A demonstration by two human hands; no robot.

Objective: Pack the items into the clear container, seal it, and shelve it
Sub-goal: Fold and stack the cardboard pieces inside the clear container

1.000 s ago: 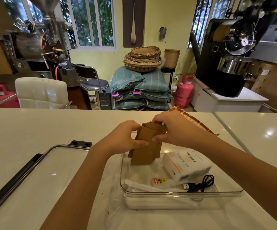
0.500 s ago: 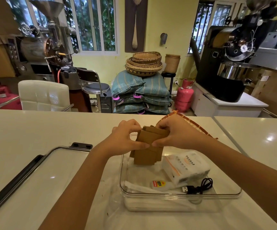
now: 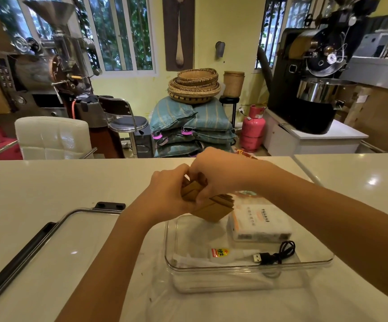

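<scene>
Left hand (image 3: 165, 194) & right hand (image 3: 214, 175) grip a tilted stack of brown kraft-paper pouches (image 3: 208, 205) above the clear plastic container (image 3: 246, 267). Inside: white tissue pack (image 3: 259, 225), black USB cable (image 3: 275, 253), small glue bottle (image 3: 223, 253).

Beyond my white glossy counter (image 3: 49, 182) I see a white padded chair (image 3: 51, 135) and a chrome stool with a dark round seat (image 3: 128, 123). Striped teal sacks (image 3: 188, 129) are stacked against the yellow wall, with nested woven baskets (image 3: 194, 86) on top. A pink gas cylinder (image 3: 253, 127) stands just beside them, near a black drum roaster (image 3: 314, 77) on a white cabinet (image 3: 316, 141).
</scene>
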